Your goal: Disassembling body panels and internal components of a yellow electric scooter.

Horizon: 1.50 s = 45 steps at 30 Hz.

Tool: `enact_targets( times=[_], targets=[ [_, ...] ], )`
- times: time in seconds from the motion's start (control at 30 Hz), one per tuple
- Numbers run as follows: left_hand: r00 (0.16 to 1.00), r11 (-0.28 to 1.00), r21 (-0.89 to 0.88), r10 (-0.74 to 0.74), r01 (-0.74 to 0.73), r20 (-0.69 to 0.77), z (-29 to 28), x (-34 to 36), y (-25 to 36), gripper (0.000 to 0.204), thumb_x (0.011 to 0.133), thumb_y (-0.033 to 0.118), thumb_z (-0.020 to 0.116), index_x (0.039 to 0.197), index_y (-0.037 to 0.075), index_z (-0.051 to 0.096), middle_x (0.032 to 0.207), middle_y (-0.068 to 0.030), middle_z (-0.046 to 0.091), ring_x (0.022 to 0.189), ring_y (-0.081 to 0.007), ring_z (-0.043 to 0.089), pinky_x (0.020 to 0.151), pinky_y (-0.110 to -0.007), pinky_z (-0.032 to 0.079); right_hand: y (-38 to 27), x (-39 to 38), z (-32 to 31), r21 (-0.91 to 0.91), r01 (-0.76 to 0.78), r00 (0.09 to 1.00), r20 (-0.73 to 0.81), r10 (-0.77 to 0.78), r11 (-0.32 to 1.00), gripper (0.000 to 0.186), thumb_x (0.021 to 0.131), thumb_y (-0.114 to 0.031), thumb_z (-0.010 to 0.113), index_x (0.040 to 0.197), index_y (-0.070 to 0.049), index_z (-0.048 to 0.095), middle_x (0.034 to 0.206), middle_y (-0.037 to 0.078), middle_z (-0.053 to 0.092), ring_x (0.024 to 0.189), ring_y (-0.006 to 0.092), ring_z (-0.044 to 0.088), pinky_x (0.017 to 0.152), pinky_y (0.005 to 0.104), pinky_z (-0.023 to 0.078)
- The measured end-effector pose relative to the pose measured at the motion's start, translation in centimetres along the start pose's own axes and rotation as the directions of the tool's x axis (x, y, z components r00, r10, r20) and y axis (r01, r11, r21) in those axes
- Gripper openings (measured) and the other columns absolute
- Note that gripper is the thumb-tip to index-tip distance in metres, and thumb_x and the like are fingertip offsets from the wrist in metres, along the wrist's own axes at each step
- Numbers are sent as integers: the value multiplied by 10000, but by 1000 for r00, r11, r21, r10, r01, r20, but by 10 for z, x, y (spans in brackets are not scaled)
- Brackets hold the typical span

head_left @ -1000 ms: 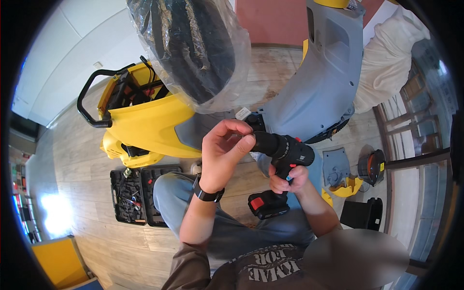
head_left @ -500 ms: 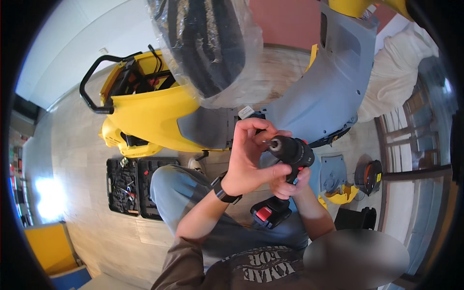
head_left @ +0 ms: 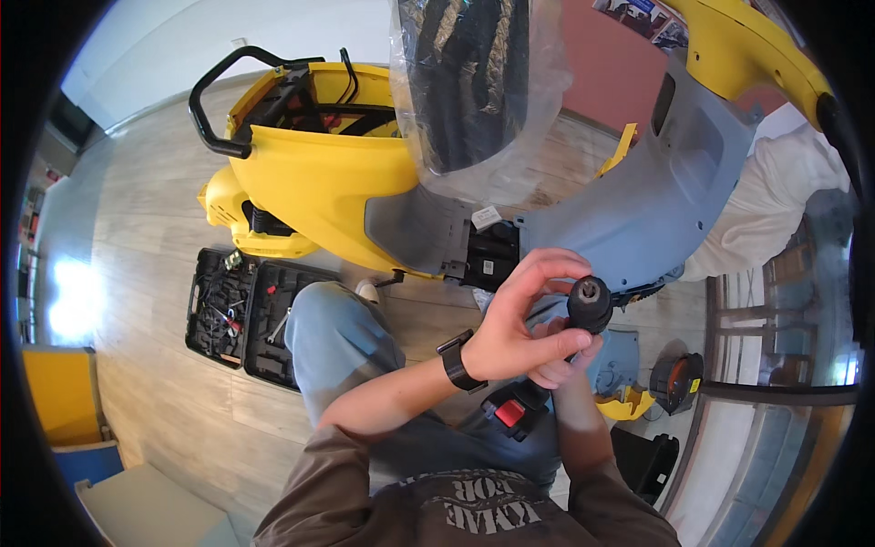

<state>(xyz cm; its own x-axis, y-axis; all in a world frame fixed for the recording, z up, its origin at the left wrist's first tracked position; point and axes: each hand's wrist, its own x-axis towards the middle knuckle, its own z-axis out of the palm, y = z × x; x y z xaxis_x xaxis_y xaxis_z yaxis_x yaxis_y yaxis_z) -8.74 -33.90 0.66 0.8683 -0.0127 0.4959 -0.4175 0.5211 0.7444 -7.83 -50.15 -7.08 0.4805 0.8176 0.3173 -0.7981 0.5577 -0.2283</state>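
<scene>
Black cordless drill [head_left: 591, 314]: raised above the person's lap, between the two hands, its round chuck [head_left: 590, 291] turned toward the camera; the black battery with a red patch [head_left: 510, 413] sits lower, over the jeans.
Right hand [head_left: 558, 368]: bare, grasping the drill's handle, fingers wrapped around it behind the left thumb.
Left hand [head_left: 519, 343]: bare, thumb laid across the drill just below the chuck, fingers arched behind; whether it truly grips, I cannot tell from this angle.
Left wrist: a black-strapped watch [head_left: 459, 361].
Yellow-and-grey plastic scooter body [head_left: 319, 187]: beyond the hands, with an open black compartment [head_left: 492, 258] in its grey floor.
Elongated black piece wrapped in clear plastic [head_left: 469, 91]: upright in view, overlapping the scooter's far side.
Open black plastic tool case [head_left: 260, 314]: on the wood-look floor, left of the knee.
Loose yellow plastic cover [head_left: 625, 404]: at the right, near a grey panel [head_left: 620, 354].
</scene>
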Motion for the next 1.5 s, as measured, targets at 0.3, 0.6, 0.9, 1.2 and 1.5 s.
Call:
enact_targets(
  times=[0.3,0.6,0.9,1.2,1.5],
  targets=[
    [990,967,239,55,-85,130,-3,2,6,602,749,186,767,1275,54,505,1276,-137,457,1186,-246,459,1009,-390,354,0,-15,-24,-64,-5,1000,29,6,998,396,725,-299,672,986,-35,533,551,-21,484,402,108,465,438,277,439],
    [999,999,-22,27,-28,-41,8,-11,-9,620,737,71,756,1261,53,425,1279,-142,436,1189,-255,485,1007,-393,382,4,10,6,18,19,998,65,-20,1000,433,721,-279,672,1044,-12,565,571,11,496,383,118,443,389,236,376],
    [997,970,230,77,-75,0,15,-7,16,499,662,109,803,1098,68,563,1153,-109,529,1087,-254,514,922,-358,402,6,6,-2,-64,-54,998,-33,52,996,263,674,-245,702,828,-66,587,531,-12,478,386,108,437,372,236,345],
    [984,978,130,153,-164,92,13,-1,14,285,716,138,807,799,113,536,814,17,617,804,-180,590,832,-322,391,4,-19,-11,-178,-224,958,-220,183,958,226,633,-208,720,758,-104,562,515,-33,459,385,91,422,373,235,325],
    [953,992,-9,122,-124,276,-12,15,18,199,704,-8,660,736,101,496,751,1,579,729,-193,570,746,-342,413,-6,-5,-33,-274,-393,882,-382,276,878,223,592,-171,738,688,-142,538,500,-54,440,384,75,406,375,234,306]
  ],
)
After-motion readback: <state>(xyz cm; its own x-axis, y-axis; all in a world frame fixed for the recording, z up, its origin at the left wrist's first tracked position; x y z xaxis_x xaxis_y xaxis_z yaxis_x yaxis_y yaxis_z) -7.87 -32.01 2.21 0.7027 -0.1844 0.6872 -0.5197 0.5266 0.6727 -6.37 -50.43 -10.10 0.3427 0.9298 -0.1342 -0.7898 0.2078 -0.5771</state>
